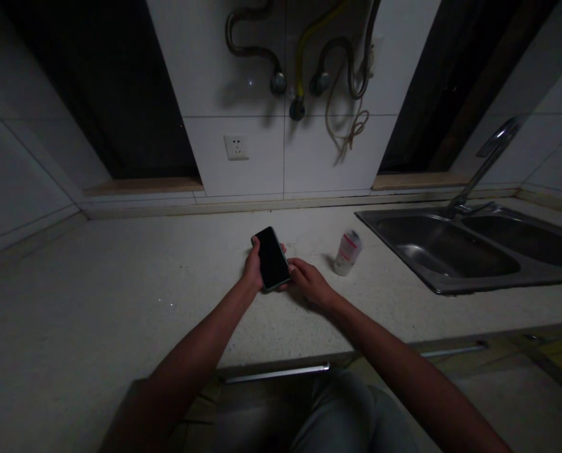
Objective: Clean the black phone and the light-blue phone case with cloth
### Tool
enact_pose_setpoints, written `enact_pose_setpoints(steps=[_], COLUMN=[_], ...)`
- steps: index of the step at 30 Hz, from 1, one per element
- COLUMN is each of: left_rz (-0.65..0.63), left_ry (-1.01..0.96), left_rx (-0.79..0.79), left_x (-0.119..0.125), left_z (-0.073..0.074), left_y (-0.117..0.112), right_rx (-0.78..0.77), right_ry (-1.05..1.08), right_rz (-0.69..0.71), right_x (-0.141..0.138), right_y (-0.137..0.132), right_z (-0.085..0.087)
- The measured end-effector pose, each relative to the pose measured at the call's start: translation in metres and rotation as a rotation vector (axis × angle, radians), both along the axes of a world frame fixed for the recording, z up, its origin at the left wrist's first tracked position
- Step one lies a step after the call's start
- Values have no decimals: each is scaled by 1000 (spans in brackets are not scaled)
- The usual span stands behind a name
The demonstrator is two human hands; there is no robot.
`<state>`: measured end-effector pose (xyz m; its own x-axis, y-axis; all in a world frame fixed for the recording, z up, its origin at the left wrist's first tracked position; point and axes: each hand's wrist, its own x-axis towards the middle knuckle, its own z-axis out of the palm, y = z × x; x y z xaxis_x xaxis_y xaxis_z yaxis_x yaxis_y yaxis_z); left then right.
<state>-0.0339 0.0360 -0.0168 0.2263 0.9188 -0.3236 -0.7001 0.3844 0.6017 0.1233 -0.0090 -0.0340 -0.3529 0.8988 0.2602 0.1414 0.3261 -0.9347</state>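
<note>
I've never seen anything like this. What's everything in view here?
smartphone: 1, black, held above the counter
small bottle: 1, white with red marking, on the counter beside the sink
double sink: 1, stainless steel, set in the counter at right
faucet: 1, chrome, behind the sink
counter: 1, pale speckled, under everything
wall socket: 1, white, on the tiled wall
yellow hose: 1, yellow, on the wall above the socket
dark hoses: at least 2, dark, beside the yellow hose
cord: 1, tan, hanging on the wall
left hand: 1, gripping the smartphone
right hand: 1, against the smartphone's edge
</note>
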Motion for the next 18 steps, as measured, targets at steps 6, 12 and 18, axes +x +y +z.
enact_pose_setpoints(steps=[6,12,18], left_rz=[138,231,292], left_ry=[138,411,532], left_rx=[-81,111,259], left_x=[6,15,14], left_z=[-1,-7,-16], left_y=[0,-5,-1], right_rx=[-30,-213,-125], right_ry=[460,348,214], right_rz=[10,42,-75], right_x=[-2,-5,-3], right_y=[6,4,4], right_z=[-3,-2,-6])
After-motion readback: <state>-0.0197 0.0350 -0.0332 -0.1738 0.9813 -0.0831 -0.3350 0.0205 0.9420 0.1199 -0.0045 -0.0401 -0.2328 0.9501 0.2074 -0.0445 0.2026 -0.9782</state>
